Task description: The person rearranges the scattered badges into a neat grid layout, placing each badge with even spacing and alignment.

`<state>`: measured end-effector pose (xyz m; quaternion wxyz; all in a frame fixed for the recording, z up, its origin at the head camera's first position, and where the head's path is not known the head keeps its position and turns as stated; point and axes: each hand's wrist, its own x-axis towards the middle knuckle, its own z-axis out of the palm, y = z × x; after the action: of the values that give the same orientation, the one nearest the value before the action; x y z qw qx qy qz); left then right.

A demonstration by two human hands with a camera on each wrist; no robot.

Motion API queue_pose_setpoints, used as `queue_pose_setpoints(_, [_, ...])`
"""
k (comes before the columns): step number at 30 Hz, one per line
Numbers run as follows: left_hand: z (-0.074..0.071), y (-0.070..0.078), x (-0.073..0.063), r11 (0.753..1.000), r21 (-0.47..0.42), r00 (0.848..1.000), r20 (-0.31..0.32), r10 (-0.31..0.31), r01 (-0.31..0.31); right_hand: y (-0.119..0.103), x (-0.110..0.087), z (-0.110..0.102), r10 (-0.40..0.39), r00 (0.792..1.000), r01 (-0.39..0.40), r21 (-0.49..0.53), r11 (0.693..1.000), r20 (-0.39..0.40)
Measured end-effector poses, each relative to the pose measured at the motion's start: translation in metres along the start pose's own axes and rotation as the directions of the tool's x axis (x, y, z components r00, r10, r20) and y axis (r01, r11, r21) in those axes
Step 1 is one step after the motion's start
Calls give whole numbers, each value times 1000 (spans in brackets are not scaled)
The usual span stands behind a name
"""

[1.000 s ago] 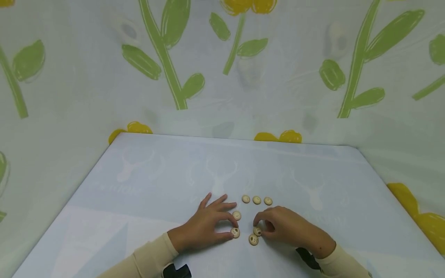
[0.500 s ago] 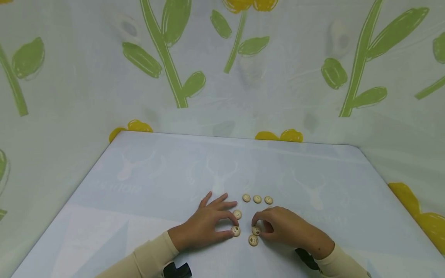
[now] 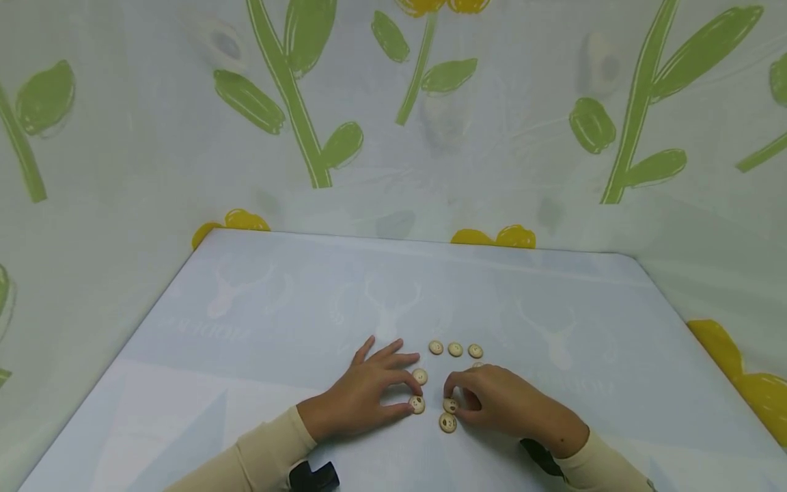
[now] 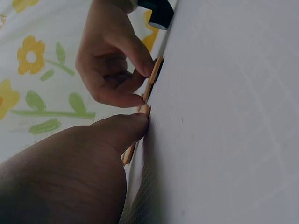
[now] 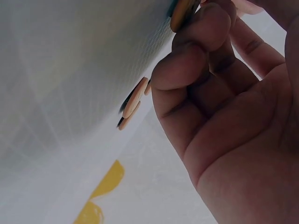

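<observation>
In the head view, my left hand [image 3: 369, 393] pinches a small, round, pale wooden disc [image 3: 417, 404] with dark marks between thumb and index finger, its other fingers spread. Facing it, my right hand [image 3: 501, 400] pinches a similar disc [image 3: 451, 406] at its edges. Just below that one lies another marked disc [image 3: 447, 423], touching or nearly touching it. The left wrist view shows both hands low over the surface, with the discs [image 4: 156, 70] edge-on. In the right wrist view, my curled fingers [image 5: 180, 65] hide most of the held disc [image 5: 182, 14].
Above the left hand's disc sits a single disc [image 3: 419, 376]. Farther back, a short row of discs includes a middle one [image 3: 455, 349]. One more disc [image 3: 477, 365] is partly hidden behind the right hand. A pale patterned tabletop [image 3: 295, 294] meets a flower-print curtain [image 3: 369, 205].
My right hand has slid slightly left with its disc, narrowing the gap to the left hand's disc. A disc behind the right hand has come partly into view. The left hand keeps its pinch.
</observation>
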<state>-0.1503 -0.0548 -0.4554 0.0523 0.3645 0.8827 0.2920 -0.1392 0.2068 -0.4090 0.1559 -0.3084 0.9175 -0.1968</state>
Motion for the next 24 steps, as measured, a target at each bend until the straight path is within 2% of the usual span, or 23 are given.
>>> queue_pose_setpoints(24, [1,-1,2,1000,3,1000,-6,-9,9,2,1,1,6,1000,-6,-10,1000,-5])
